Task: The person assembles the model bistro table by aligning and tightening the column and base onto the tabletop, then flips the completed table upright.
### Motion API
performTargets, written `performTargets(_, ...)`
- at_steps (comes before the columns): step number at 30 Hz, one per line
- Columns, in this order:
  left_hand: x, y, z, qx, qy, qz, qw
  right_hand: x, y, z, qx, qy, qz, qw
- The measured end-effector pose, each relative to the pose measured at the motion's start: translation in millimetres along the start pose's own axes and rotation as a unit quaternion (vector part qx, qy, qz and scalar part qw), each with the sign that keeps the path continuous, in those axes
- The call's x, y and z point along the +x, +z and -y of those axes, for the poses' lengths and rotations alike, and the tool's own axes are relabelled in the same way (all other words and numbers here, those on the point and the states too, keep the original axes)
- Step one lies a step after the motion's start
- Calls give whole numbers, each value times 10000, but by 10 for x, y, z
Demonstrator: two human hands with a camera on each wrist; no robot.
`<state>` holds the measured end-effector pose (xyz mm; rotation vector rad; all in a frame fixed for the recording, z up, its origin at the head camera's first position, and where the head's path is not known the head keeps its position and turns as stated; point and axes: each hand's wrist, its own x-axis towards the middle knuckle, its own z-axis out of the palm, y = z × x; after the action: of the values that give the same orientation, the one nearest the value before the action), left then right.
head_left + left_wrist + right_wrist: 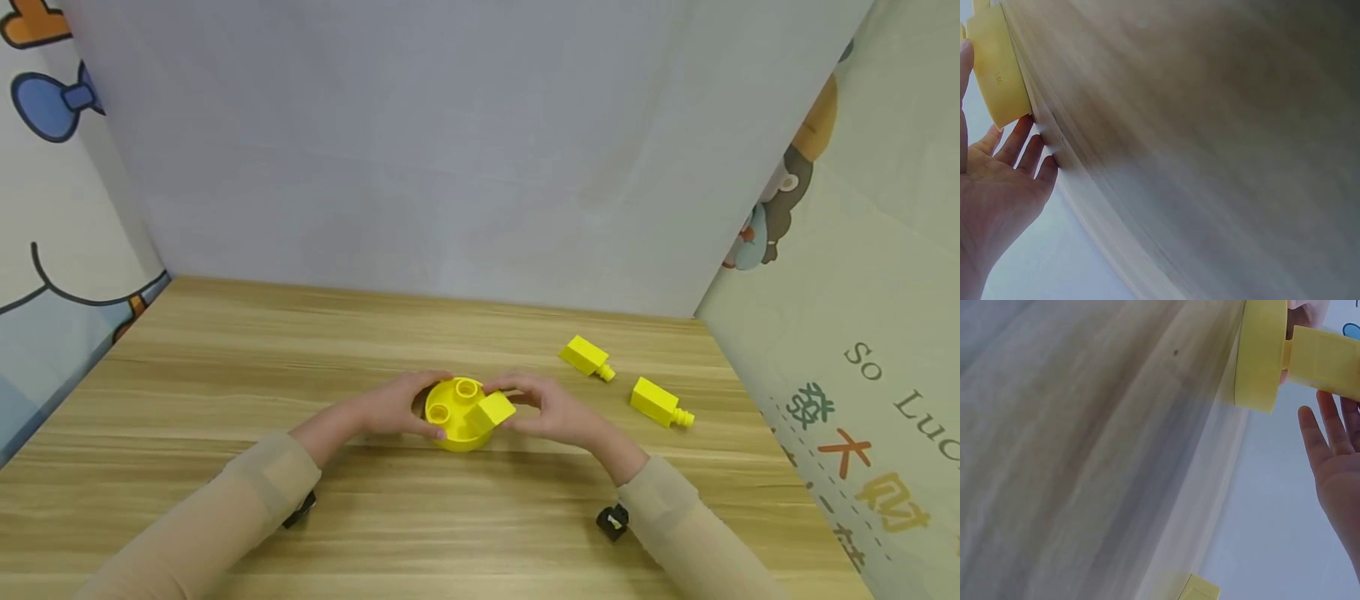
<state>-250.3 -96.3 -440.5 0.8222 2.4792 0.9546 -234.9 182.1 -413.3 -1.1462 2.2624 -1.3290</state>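
A round, shallow yellow base [459,444] with raised ring-shaped sockets sits on the table in the head view. My left hand [393,406] holds its left side, thumb on the near edge and fingers around the far side. My right hand [555,410] grips a yellow rectangular block [495,410] standing at the right part of the base. In the right wrist view the narrow neck of this block [1322,361] meets the top of the base [1260,359]. The left wrist view shows the base's side wall [999,72], marked with a number.
Two more yellow blocks with threaded ends, one farther back [585,356] and one to the right [655,402], lie on the wooden table [360,333]. A grey cloth wall [420,167] stands behind the table. Printed cloths hang on both sides.
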Motion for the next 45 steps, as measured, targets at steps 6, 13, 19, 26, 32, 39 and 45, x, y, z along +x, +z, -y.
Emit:
performTargets(6, -7, -2, -1, -74, -27, 10, 10000, 29, 54, 17, -387, 65, -384, 9985)
performTargets(13, -7, -3, 3, -34, 21, -24, 10000, 72, 115, 50, -642, 187, -728, 9951)
performTargets(19, -5, -4, -11, 36, 36, -31, 10000, 90, 165, 91, -1001, 320, -817, 9911)
performTargets(26, 0, -2, -17, 17, 36, -26, 10000, 54, 144, 99, -1201, 238, -550, 9910)
performTargets(32, 1, 2, 3, 3, 116, -31, 9999, 14, 67, 60, -887, -424, 86, 9951)
performTargets(39, -11, -3, -13, -65, 219, -40, 9997, 71, 69, 37, -1433, -869, 357, 9852)
performTargets(45, -7, -4, -24, -25, 206, -45, 9998, 90, 77, 33, -1077, -592, 461, 9913)
